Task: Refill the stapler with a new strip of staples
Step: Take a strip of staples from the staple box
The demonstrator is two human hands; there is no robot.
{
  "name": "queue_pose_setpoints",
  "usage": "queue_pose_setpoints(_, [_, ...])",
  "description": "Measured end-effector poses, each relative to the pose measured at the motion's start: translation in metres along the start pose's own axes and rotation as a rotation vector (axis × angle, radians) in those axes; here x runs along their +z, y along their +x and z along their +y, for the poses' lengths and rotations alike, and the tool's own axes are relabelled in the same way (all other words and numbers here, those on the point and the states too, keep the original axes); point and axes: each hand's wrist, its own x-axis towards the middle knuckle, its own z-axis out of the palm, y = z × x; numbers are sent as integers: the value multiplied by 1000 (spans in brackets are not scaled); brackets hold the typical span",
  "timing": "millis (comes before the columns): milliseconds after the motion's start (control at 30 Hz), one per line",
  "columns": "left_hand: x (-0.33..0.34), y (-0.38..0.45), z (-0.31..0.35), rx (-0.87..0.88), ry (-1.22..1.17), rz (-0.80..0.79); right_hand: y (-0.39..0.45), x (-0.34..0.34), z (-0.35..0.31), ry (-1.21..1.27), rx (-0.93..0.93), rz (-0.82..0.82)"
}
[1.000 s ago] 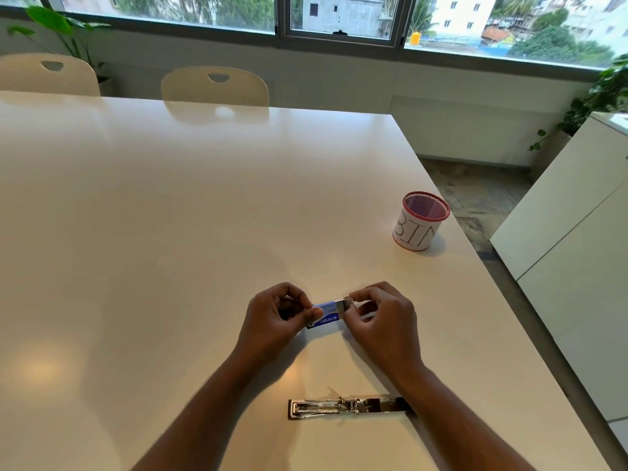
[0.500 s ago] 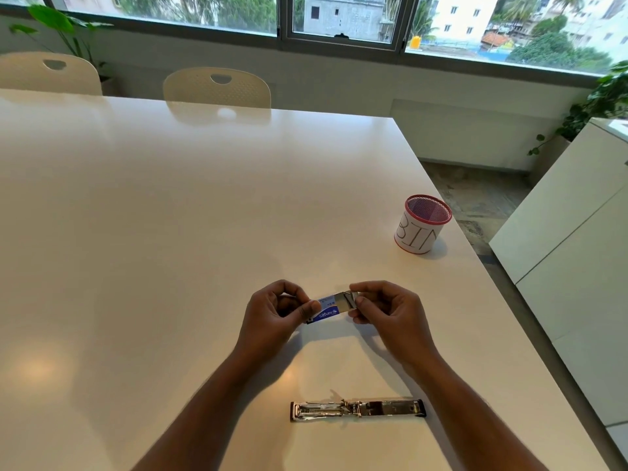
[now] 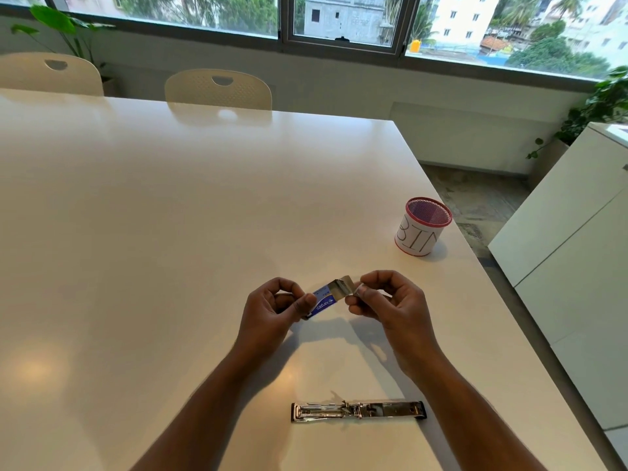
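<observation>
A small blue and white staple box is held above the white table. My left hand grips the box's left end between thumb and fingers. My right hand pinches the right end of a shiny silver piece, which sticks out of the box's right side. A chrome stapler lies folded out flat on the table nearer to me, between my forearms, touched by neither hand.
A red mesh cup labelled BIN stands at the right near the table's edge. Two cream chairs are at the far side. A white cabinet stands beyond the right edge.
My right hand has drawn away to the right, and more of the silver piece now shows out of the box. The stapler has stayed put.
</observation>
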Motion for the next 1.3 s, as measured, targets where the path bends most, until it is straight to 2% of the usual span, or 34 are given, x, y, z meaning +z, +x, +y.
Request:
queue_pose_setpoints(100, [-3,0,2,-6,-40,2,-4,4,-8,-168,-130,48])
queue_pose_setpoints(233, [-3,1,4,9,-62,14,-11,10,-16,-687,-467,3])
queue_pose_setpoints(333, [-3,1,3,22,-81,23,-14,18,-16,-912,-516,18])
queue_pose_setpoints(500, [-2,0,3,28,-97,30,-14,22,-11,-908,-474,-58])
queue_pose_setpoints(633, [0,0,3,31,-93,37,-13,18,-10,-795,-481,29])
queue_pose_setpoints(800, [0,1,2,21,-103,37,-13,15,-12,-874,-508,138])
queue_pose_setpoints(900, [0,0,3,26,-92,36,-14,17,-10,-917,-498,131])
queue_pose_setpoints(1100, [1,-1,5,27,-59,52,-20,23,-8,-947,-610,140])
queue_pose_setpoints(1300, [1,-1,4,34,-71,43,-16,20,-4,-992,-531,125])
